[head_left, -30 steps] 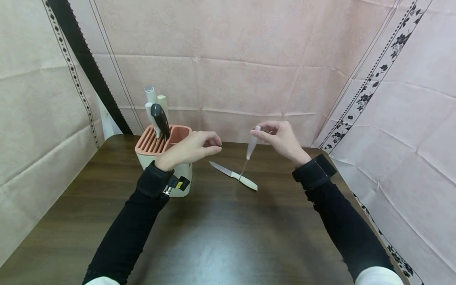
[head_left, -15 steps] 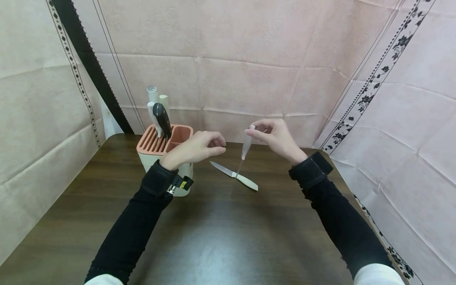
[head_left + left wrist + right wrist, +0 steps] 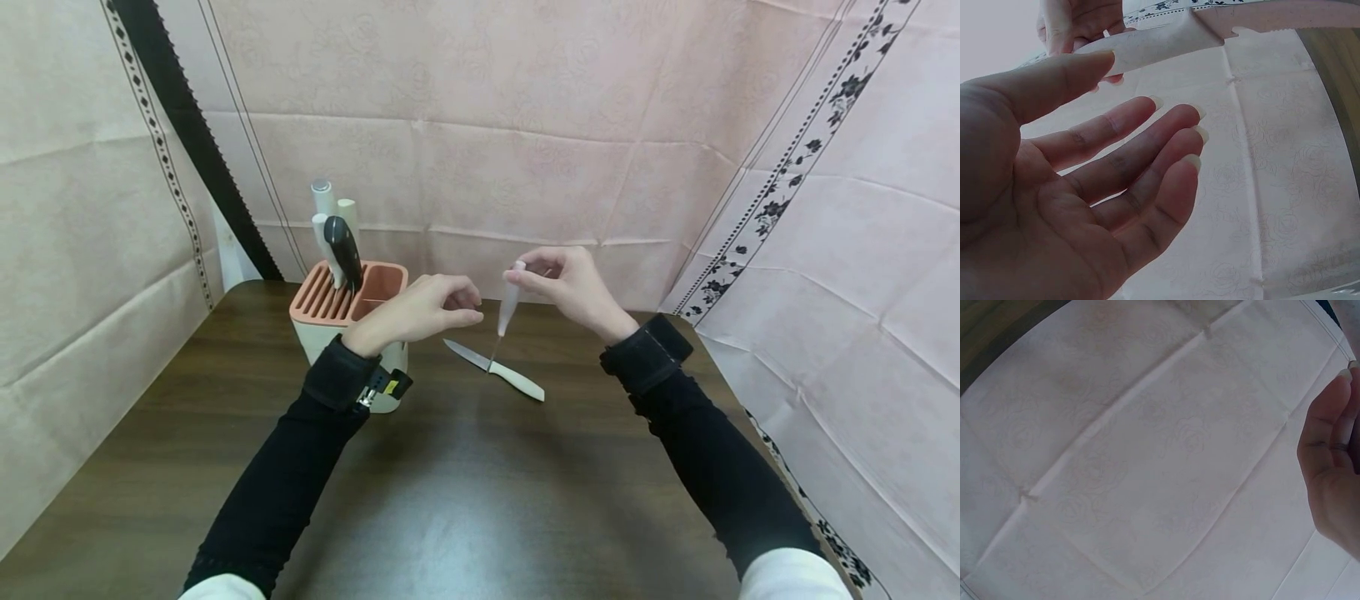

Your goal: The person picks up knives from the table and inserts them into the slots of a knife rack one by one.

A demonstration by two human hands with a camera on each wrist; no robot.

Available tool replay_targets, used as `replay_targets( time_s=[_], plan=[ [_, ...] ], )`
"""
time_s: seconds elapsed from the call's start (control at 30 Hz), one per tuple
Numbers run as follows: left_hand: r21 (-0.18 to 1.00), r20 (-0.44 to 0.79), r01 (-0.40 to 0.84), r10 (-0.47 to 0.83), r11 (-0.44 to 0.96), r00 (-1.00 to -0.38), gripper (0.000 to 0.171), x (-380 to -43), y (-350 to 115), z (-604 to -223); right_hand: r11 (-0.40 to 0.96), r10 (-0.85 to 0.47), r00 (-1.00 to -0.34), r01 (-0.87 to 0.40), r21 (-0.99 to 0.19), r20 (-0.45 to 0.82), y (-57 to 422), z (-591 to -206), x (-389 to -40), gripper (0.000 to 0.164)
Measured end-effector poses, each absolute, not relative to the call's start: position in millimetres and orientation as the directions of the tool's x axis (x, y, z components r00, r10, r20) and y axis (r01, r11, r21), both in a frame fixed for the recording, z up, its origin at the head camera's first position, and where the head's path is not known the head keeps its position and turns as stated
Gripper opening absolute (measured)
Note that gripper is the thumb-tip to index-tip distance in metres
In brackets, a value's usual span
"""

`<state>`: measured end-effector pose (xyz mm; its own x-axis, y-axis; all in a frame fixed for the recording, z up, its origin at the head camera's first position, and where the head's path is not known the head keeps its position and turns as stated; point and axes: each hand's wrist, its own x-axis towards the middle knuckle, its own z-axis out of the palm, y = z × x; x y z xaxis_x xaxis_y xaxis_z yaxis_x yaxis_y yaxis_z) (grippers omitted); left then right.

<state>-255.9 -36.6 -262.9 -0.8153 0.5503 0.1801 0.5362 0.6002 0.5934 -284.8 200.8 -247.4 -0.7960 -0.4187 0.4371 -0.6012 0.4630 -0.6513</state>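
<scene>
My right hand [image 3: 566, 283] pinches the end of a knife's white handle [image 3: 508, 308], with the pinkish blade hanging down. In the left wrist view that blade [image 3: 1297, 17] has a serrated edge. My left hand [image 3: 427, 307] hovers to the left, palm towards the handle, its fingers relaxed and holding nothing. A small gap separates it from the handle in the head view. Below lies a second knife [image 3: 517, 382], white-handled with a grey blade, flat on the table. In the right wrist view only part of a hand [image 3: 1332, 456] shows at the right edge.
A white knife block [image 3: 311, 337] with a slotted orange top stands left, partly behind my left forearm. Several handles, including a black one [image 3: 342, 250], stick up from it. Patterned cloth [image 3: 525, 167] hangs behind the dark wooden table [image 3: 450, 500].
My right hand has moved left with the hanging knife, closer to my left hand. The left hand has shifted slightly right. The knife on the table stays put.
</scene>
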Motion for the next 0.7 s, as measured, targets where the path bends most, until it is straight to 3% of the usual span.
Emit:
replay_targets(
  time_s=[0.4,0.7],
  plan=[
    [0.598,0.2,0.537,0.538,0.595,-0.819,0.034,-257.3,-29.3,-265.9,0.418,-0.456,-0.779,-0.615,-0.669,0.431,183.5,-241.4,-272.8,0.015],
    [0.625,0.267,0.565,0.533,0.539,-0.803,0.027,-262.5,-24.1,-272.8,0.369,-0.458,-0.779,-0.605,-0.706,0.428,172.7,-228.9,-251.9,0.012]
  ],
)
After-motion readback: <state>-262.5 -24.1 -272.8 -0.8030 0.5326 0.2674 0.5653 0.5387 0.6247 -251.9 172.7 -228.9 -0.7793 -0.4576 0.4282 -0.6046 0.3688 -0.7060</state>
